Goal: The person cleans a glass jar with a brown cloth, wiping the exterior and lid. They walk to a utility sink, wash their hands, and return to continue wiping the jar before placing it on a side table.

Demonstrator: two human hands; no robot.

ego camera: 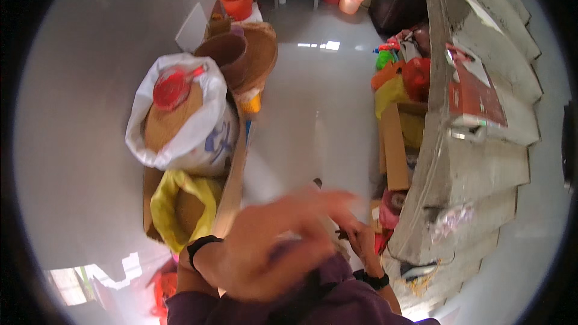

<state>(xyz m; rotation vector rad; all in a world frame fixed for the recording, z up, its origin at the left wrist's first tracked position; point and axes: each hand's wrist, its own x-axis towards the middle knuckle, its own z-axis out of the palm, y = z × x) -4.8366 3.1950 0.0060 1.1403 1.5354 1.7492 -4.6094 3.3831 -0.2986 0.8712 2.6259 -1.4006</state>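
My left hand (pixel 280 239) is raised close to the camera, badly blurred by motion, with a black band (pixel 203 250) on its wrist. A dark purplish patch shows between its thumb and fingers; whether that is my shirt or a held thing, I cannot tell. Beyond the left fingertips and lower down is my right hand (pixel 361 241), with a black wristband (pixel 374 280). Its fingers are partly hidden, and their grip is unclear. Nearest on the left stands a yellow sack (pixel 205 194), rolled open. Behind it, a white sack (pixel 203 131) holds brown grain (pixel 176 122) with a red scoop (pixel 171 88) on top.
Concrete stairs (pixel 487 162) rise along the right, with a red printed sheet (pixel 476 99) on them. Beside them are a cardboard box (pixel 396 153) and a red bag (pixel 416 79). Woven baskets (pixel 262 54) and an orange bucket (pixel 237 4) line the left. Glossy floor (pixel 311 99) runs between.
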